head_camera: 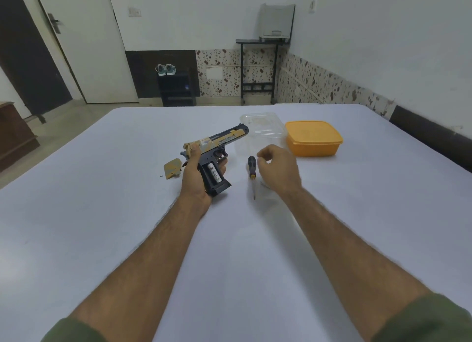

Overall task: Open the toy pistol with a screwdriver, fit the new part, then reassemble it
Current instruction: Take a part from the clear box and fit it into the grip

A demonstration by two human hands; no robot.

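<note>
My left hand [195, 174] grips the black and gold toy pistol [219, 142] by its handle, barrel pointing away to the right. The handle's side is uncovered and a white cylinder [214, 174] shows inside. A gold grip panel [172, 168] lies on the table just left of that hand, with a tiny screw [161, 175] beside it. The screwdriver [252, 173], black handle with an orange band, lies on the table between my hands. My right hand [278, 166] hovers just right of the screwdriver, fingers loosely curled; whether they pinch something small I cannot tell.
An orange plastic box [314, 138] stands at the back right of the white table [229, 239]. A clear plastic container [263, 129] sits beside it, behind the pistol's muzzle. Something small and pale [264, 184] lies under my right wrist.
</note>
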